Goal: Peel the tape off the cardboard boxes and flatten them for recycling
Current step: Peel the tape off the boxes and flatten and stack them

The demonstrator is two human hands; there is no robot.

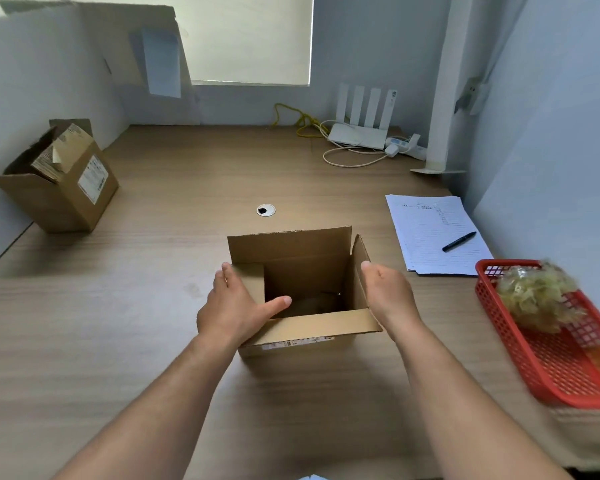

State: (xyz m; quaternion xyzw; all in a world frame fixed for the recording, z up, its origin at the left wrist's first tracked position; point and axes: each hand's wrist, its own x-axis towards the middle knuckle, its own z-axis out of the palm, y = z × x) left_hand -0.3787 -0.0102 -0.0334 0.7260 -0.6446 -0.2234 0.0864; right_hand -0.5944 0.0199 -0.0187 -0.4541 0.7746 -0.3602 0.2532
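- An open cardboard box (312, 323) is set upright on the desk (187, 168), at the middle of the near edge, its mouth turned upward.
- The box is held between both hands, equally near to each; squashing it flat would probably call for the two sides to be pushed together.
- The left hand (232, 306) is laid flat on the left flap, fingers straight, thumb stretched over the opening.
- The right hand (390, 292) is placed against the outside of the raised right flap; it appears flat, gripping nothing.
- Plain brown board is seen, with a printed strip on the near face. No tape can be made out; the underside is hidden.
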